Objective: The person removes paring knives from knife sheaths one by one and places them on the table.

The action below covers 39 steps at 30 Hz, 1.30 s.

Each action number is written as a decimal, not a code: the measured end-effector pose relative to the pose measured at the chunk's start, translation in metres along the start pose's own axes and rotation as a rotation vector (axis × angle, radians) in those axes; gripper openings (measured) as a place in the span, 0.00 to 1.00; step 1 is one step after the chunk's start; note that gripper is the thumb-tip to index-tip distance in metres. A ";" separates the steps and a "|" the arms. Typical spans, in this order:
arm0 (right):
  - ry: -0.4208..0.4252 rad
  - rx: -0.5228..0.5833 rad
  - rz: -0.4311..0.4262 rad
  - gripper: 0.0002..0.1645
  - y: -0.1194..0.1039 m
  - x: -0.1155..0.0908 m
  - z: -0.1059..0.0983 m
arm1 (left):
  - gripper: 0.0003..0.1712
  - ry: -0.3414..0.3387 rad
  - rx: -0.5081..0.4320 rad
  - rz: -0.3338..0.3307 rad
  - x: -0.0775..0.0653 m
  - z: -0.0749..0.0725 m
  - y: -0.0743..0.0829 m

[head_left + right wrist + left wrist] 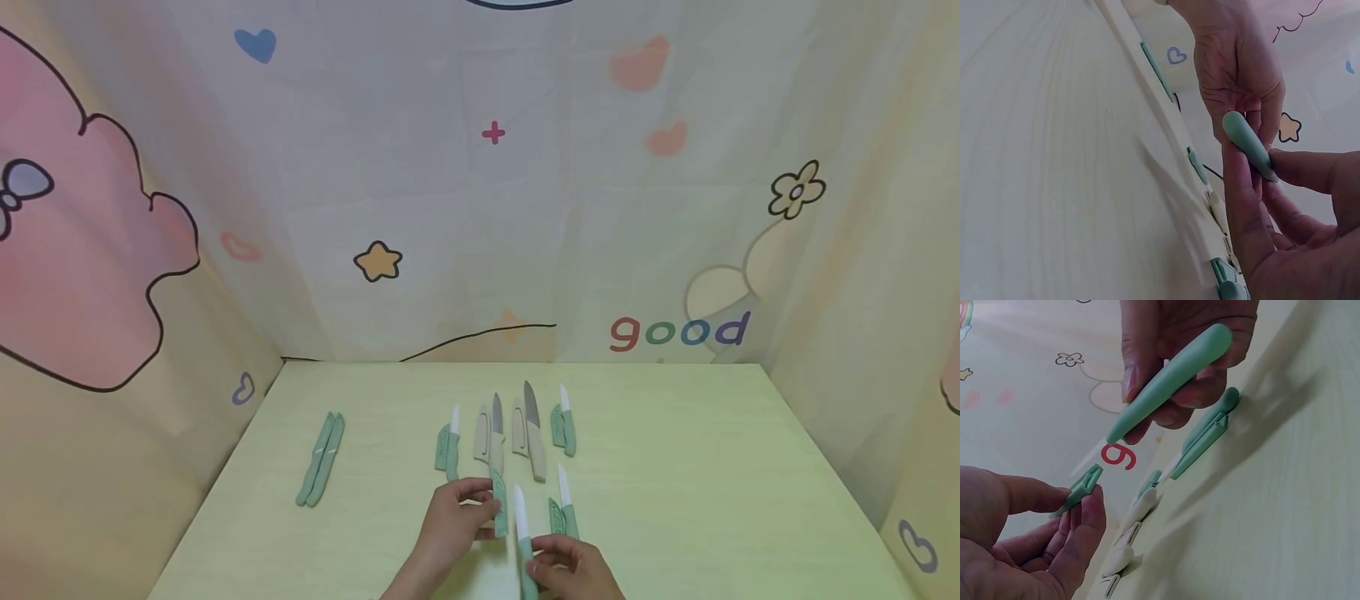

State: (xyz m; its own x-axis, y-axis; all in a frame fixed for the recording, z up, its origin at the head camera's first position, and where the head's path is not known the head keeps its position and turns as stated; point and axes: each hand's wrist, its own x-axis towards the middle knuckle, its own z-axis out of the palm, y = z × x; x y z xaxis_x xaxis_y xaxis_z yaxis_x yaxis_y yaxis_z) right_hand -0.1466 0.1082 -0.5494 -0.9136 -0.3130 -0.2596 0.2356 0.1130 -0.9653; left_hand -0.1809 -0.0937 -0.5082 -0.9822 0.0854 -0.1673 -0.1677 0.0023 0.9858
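Note:
My left hand (452,518) pinches a green knife sheath (500,507) between thumb and fingers. In my right hand (576,568) is a paring knife (521,515) with a white blade and a green handle, its blade pointing away from me. The left wrist view shows the blade tip close to the open end of the sheath (1087,484), with the handle (1172,381) pinched above it. Seen from the right wrist, the handle (1246,142) overlaps the left hand (1241,69), and the sheath is hidden. Both hands are raised over the table.
Beyond the hands, two beige-handled knives (535,442) lie beside beige sheaths (519,429). Green-handled knives with green sheaths lie left (442,448), back right (557,427) and by the right hand (555,517). Two closed green folding-style pieces (321,458) lie far left on the table (675,467).

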 end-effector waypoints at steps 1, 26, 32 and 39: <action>0.001 0.001 -0.005 0.25 0.000 0.000 0.000 | 0.17 -0.001 0.002 -0.002 0.002 0.000 -0.005; 0.096 0.074 0.099 0.29 -0.009 0.004 0.005 | 0.16 -0.048 0.025 -0.088 -0.009 0.013 -0.038; 0.117 0.068 0.097 0.29 -0.014 0.004 0.008 | 0.17 -0.052 0.030 -0.087 -0.013 0.012 -0.040; 0.126 0.054 0.084 0.28 -0.016 0.006 0.010 | 0.18 -0.066 0.041 -0.104 -0.015 0.010 -0.043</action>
State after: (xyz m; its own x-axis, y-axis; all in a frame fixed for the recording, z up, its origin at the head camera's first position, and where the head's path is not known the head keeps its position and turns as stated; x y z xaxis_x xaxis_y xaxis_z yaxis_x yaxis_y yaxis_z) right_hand -0.1531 0.0951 -0.5358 -0.9233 -0.1837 -0.3372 0.3274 0.0822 -0.9413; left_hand -0.1582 -0.0853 -0.5482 -0.9518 0.1478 -0.2687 -0.2633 0.0552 0.9631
